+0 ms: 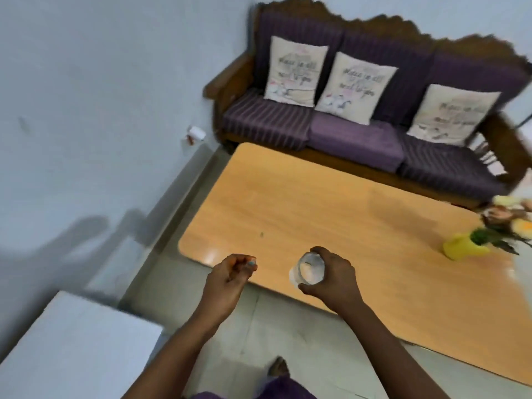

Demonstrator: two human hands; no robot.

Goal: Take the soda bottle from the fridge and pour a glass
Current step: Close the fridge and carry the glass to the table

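My right hand (334,280) grips a clear drinking glass (308,272) from the side, holding it above the near edge of a long wooden table (316,205). The glass looks empty and is seen from above. My left hand (230,277) hovers to the left of the glass, fingers curled closed, with nothing clearly in it. No soda bottle is in view. A white box-like top (74,349), possibly the fridge, sits at the lower left.
A purple sofa (359,139) with three cream cushions stands behind the table. A yellow vase (460,247) with flowers rests on the table's right end. A pale wall runs along the left, tiled floor below. My foot (277,367) shows near the bottom.
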